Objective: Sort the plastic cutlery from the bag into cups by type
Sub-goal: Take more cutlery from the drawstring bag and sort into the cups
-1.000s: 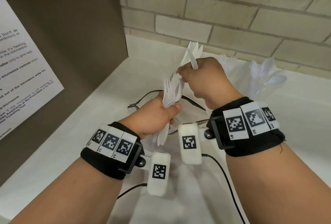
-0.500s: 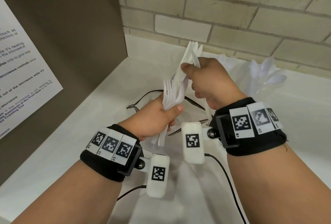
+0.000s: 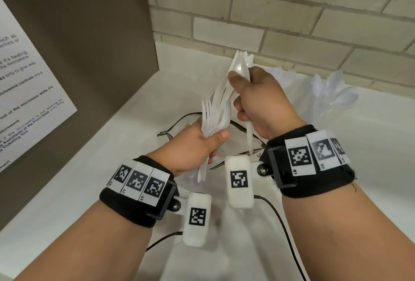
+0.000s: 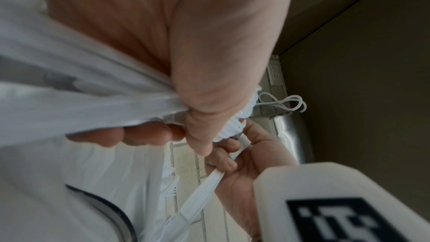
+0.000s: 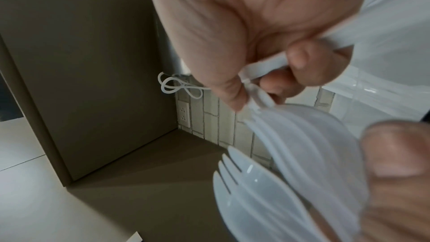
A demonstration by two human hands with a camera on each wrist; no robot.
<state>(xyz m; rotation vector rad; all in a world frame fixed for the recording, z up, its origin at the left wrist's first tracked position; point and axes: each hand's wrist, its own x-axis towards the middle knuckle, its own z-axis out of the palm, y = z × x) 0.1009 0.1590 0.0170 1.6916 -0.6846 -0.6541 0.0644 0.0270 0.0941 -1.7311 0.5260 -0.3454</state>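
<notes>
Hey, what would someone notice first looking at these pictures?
Mid-frame, the left hand grips a fanned bundle of white plastic cutlery, fork tines showing, while the right hand pinches pieces at its top. Far right, by the brick wall, clear spoons stand up together.

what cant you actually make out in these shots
- Piece count in the bundle: head view, pieces overlap; the left hand covers their handles.
- Type of the piece the right hand pinches: the fingers hide its head in every view.
- Cup under the spoons: head view, clear plastic against white, walls barely show.
- Bag: head view, hands and wrist cameras cover its contents.
</notes>
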